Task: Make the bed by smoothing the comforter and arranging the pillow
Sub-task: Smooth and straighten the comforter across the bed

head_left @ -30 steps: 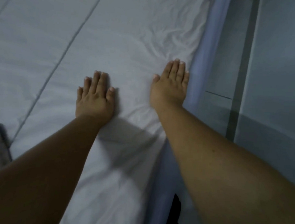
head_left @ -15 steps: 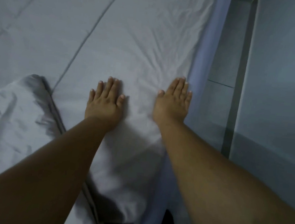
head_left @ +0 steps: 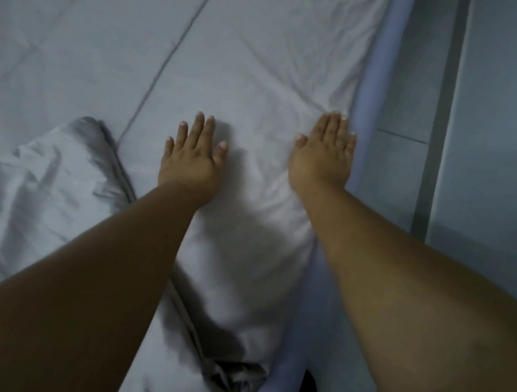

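While both arms reach forward, the left hand [head_left: 190,156] and right hand [head_left: 323,156] lie flat, fingers spread, palms down on the white comforter [head_left: 260,72], the right one at its edge beside the blue mattress side [head_left: 373,90]. Bunched fabric [head_left: 35,184] lies left.

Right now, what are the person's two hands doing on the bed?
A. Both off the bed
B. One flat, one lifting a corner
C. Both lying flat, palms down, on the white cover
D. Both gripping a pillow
C: the left hand and right hand both lie flat with fingers straight on the white comforter, gripping nothing.
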Demonstrator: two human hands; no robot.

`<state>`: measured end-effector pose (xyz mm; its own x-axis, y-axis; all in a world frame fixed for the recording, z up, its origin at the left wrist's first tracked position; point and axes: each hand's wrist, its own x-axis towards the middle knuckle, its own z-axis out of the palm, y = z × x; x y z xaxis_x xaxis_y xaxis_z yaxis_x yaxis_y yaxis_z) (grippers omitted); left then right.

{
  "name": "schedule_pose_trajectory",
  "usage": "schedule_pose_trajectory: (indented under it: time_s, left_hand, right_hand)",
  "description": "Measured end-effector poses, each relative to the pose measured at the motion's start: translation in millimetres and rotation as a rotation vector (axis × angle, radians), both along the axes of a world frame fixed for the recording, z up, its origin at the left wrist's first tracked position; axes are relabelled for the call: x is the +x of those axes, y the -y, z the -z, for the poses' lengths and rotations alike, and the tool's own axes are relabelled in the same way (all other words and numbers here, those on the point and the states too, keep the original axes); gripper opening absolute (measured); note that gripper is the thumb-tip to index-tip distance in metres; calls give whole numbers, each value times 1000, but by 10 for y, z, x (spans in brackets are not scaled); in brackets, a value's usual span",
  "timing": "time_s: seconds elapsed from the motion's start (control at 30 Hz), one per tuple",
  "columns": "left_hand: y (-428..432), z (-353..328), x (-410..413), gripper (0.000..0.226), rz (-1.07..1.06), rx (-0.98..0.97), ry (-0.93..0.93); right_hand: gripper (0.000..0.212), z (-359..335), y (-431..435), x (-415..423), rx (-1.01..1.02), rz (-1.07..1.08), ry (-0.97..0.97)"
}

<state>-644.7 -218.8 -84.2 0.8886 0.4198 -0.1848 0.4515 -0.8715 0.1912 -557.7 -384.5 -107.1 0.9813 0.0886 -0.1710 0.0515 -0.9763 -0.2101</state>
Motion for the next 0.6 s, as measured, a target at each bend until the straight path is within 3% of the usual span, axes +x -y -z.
schedule_pose_trajectory:
  time_s: [0.3, 0.6]
  left_hand:
    - [-899, -624, -71, 58, -10, 26, 177]
    - [-2468, -635, -794, 59, 3, 63, 208]
  right_hand:
    - [62, -669, -972, -125, 20, -107, 111]
    - [64, -778, -2447, -835, 46, -228, 211]
